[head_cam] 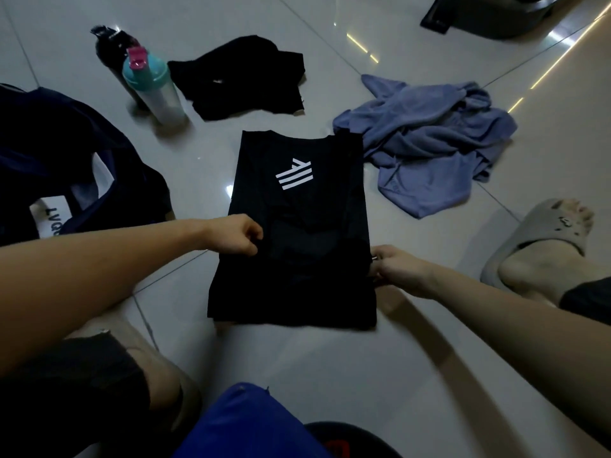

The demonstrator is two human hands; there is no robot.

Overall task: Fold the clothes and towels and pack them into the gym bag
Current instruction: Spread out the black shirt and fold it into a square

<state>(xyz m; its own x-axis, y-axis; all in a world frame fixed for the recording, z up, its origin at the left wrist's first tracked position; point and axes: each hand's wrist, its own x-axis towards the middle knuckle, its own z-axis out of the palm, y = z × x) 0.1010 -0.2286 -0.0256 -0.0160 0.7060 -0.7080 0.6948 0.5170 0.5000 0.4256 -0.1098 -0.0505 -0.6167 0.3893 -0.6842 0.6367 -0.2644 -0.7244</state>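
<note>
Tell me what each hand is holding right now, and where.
Both hold the shirt: the left hand pinches its left edge, and the right hand grips its right edge.

- White label [49,215] on the dark gym bag [66,143]: the letters "LVQ" read sideways, and the rest is cut off.
- Black shirt [297,276]: a white logo [294,175] of slanted stripes, with no letters.
- Nothing else is legible.
</note>
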